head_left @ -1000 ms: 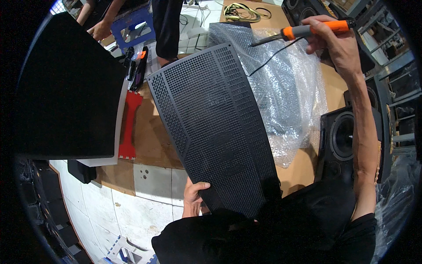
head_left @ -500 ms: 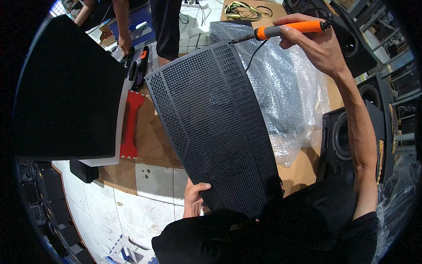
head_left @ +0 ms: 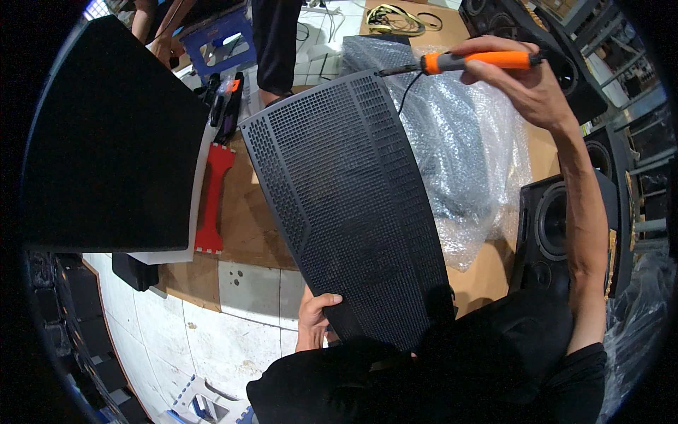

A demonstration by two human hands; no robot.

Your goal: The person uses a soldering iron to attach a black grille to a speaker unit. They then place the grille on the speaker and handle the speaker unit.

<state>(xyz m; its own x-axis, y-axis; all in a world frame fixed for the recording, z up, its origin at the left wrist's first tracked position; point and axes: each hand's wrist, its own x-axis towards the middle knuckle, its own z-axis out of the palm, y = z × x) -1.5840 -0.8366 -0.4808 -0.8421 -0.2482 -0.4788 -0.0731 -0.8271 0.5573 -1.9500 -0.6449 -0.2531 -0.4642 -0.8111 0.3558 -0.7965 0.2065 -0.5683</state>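
Observation:
A long black perforated metal speaker grille [head_left: 339,191] lies tilted across my front, its lower end against my dark clothing. My left hand [head_left: 314,314] grips its lower left edge, thumb on the front and the other fingers mostly hidden. In my right hand [head_left: 519,81] is a soldering iron [head_left: 480,62] with an orange and grey handle, held like a pen. Its dark tip points left and meets, or nearly meets, the grille's upper right corner.
Bubble wrap [head_left: 459,162] lies on cardboard right of the grille. Speaker cabinets [head_left: 547,219] line the right side. A large dark box [head_left: 113,141] stands left, beside a red bracket-shaped piece [head_left: 214,199]. Another person's hand [head_left: 162,51] is at the upper left, near a blue stool [head_left: 219,46].
My right hand and the soldering iron have shifted slightly right and down, and the grille's top end slightly right. The other person's hand has moved up and left. My left hand keeps its grip.

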